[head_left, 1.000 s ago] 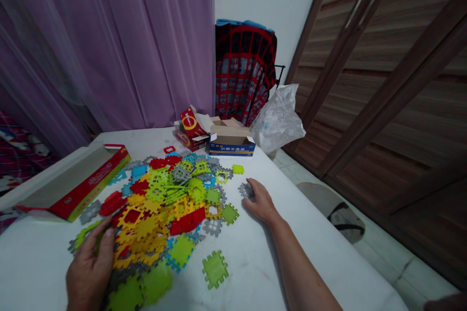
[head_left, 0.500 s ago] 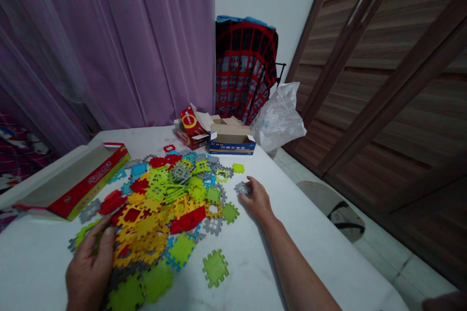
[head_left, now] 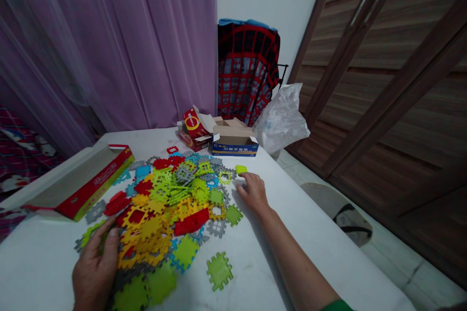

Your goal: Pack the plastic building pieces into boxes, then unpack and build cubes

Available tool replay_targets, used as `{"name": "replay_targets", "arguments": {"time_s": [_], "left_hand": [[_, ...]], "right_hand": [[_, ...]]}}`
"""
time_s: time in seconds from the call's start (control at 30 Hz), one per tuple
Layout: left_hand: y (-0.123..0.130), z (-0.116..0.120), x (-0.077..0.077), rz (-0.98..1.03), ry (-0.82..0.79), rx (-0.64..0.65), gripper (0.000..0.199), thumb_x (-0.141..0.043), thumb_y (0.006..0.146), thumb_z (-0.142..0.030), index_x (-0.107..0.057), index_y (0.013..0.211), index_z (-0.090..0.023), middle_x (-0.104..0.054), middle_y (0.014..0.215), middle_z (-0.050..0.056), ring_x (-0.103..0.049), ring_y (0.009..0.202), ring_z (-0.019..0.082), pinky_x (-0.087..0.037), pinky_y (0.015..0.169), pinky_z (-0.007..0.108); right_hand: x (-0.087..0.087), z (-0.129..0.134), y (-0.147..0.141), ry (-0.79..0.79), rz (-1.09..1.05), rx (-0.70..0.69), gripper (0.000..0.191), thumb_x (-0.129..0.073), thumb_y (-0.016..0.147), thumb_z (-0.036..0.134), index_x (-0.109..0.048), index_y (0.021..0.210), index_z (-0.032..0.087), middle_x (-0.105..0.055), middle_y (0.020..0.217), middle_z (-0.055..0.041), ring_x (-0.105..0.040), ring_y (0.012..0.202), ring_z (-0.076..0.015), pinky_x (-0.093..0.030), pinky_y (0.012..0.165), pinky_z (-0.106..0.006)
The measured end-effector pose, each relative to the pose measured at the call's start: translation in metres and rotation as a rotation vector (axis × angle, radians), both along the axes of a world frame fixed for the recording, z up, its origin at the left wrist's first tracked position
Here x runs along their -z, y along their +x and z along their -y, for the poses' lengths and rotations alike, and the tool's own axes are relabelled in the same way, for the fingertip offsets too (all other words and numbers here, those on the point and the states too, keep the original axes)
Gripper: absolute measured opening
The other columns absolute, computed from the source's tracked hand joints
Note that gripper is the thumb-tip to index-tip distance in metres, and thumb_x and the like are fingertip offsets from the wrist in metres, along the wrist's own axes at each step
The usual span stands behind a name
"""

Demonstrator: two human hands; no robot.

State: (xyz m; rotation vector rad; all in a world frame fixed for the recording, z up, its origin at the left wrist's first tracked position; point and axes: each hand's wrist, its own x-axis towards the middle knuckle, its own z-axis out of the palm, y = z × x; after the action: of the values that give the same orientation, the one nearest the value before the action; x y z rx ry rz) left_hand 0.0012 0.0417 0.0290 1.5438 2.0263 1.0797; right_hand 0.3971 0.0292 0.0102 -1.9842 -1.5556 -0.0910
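Flat notched plastic pieces in yellow [head_left: 151, 228], lime green [head_left: 199, 189], red [head_left: 191, 221], blue and grey lie heaped on the white table [head_left: 251, 262]. At the heap's near left edge rests my left hand [head_left: 97, 262], thumb and fingers apart, beside yellow pieces and a green one. My right hand [head_left: 253, 192] is at the right side of the heap, its fingertips by a small lime piece [head_left: 241, 169]. Its thumb and index finger are apart, and nothing shows between them. A single green square [head_left: 219, 271] lies apart near the front.
A long open red and green box [head_left: 95, 184] sits at the left. Red boxes [head_left: 195, 129] and a blue open box [head_left: 235, 149] stand at the far edge, with a clear plastic bag [head_left: 282, 119] beside them. Wooden cabinet doors [head_left: 365, 87] rise at the right.
My right hand has shifted slightly forward toward the small lime piece. The grey piece that was at its fingertips no longer shows there. My left hand stays beside the heap; the view has shifted slightly.
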Motion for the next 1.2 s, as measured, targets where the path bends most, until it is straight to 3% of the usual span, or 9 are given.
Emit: {"name": "replay_targets", "arguments": {"time_s": [0.17,0.3,0.5,0.67,0.83,0.93,1.1,1.2], "left_hand": [[-0.001,-0.002,0.002,0.01,0.014,0.004,0.052,-0.043,0.088,-0.056,-0.062,0.125,-0.026,-0.067,0.125,0.007,-0.063,0.114,0.029,-0.05,0.098,0.046],[-0.005,-0.004,0.009,-0.002,0.1,0.037,0.046,-0.046,0.088,-0.051,-0.064,0.121,-0.024,-0.068,0.123,0.007,-0.062,0.116,0.027,-0.049,0.101,0.044],[-0.005,-0.007,0.014,-0.05,0.162,0.117,0.046,-0.045,0.088,-0.048,-0.063,0.122,-0.023,-0.066,0.128,0.007,-0.06,0.12,0.025,-0.044,0.106,0.041],[-0.003,-0.009,0.016,-0.03,0.209,0.13,0.046,-0.044,0.087,-0.049,-0.064,0.117,-0.02,-0.067,0.126,0.009,-0.061,0.118,0.024,-0.045,0.106,0.039],[-0.006,-0.012,0.022,-0.019,0.254,0.149,0.046,-0.044,0.087,-0.049,-0.064,0.115,-0.02,-0.068,0.124,0.009,-0.061,0.118,0.023,-0.044,0.107,0.037],[-0.007,-0.012,0.023,-0.019,0.264,0.163,0.045,-0.044,0.087,-0.048,-0.064,0.115,-0.02,-0.068,0.125,0.009,-0.061,0.119,0.023,-0.043,0.107,0.037],[-0.006,-0.011,0.02,-0.011,0.246,0.149,0.049,-0.042,0.087,-0.05,-0.063,0.117,-0.018,-0.067,0.126,0.011,-0.06,0.119,0.024,-0.044,0.107,0.039],[-0.004,-0.012,0.02,0.005,0.269,0.151,0.047,-0.043,0.086,-0.05,-0.064,0.115,-0.019,-0.068,0.123,0.01,-0.062,0.117,0.024,-0.045,0.106,0.04]], "right_hand": [[-0.023,-0.047,-0.014,-0.232,0.132,-0.099,0.033,-0.061,0.082,0.022,-0.067,0.113,0.027,-0.07,0.116,-0.0045,-0.053,0.112,-0.0253,-0.037,0.091,-0.036],[-0.024,-0.061,-0.015,-0.244,0.129,-0.072,0.02,-0.059,0.083,0.018,-0.074,0.094,0.024,-0.074,0.099,-0.0065,-0.059,0.102,-0.0245,-0.039,0.087,-0.035],[-0.027,-0.056,-0.018,-0.214,0.031,0.024,0.027,-0.053,0.089,0.024,-0.072,0.108,0.028,-0.075,0.102,-0.0021,-0.066,0.089,-0.019,-0.046,0.075,-0.028],[-0.032,-0.066,-0.047,-0.207,0.015,-0.164,0.029,-0.052,0.092,0.027,-0.07,0.114,0.03,-0.074,0.109,0.001,-0.067,0.096,-0.0163,-0.048,0.083,-0.026],[-0.034,-0.073,-0.06,-0.236,0.115,-0.223,0.03,-0.065,0.077,0.014,-0.075,0.1,0.031,-0.072,0.109,-0.0029,-0.063,0.106,-0.0227,-0.046,0.091,-0.033],[-0.035,-0.072,-0.062,-0.224,0.131,-0.239,0.023,-0.065,0.08,0.019,-0.076,0.095,0.03,-0.072,0.106,-0.0036,-0.062,0.105,-0.0225,-0.045,0.092,-0.032],[-0.028,-0.053,-0.046,-0.171,0.069,-0.133,0.025,-0.053,0.088,0.025,-0.074,0.103,0.026,-0.074,0.1,-0.0044,-0.067,0.091,-0.0201,-0.049,0.08,-0.029],[-0.015,-0.027,-0.018,-0.102,-0.114,0.026,0.027,-0.051,0.087,0.031,-0.072,0.102,0.022,-0.074,0.084,-0.002,-0.068,0.073,-0.018,-0.05,0.066,-0.026]]}}
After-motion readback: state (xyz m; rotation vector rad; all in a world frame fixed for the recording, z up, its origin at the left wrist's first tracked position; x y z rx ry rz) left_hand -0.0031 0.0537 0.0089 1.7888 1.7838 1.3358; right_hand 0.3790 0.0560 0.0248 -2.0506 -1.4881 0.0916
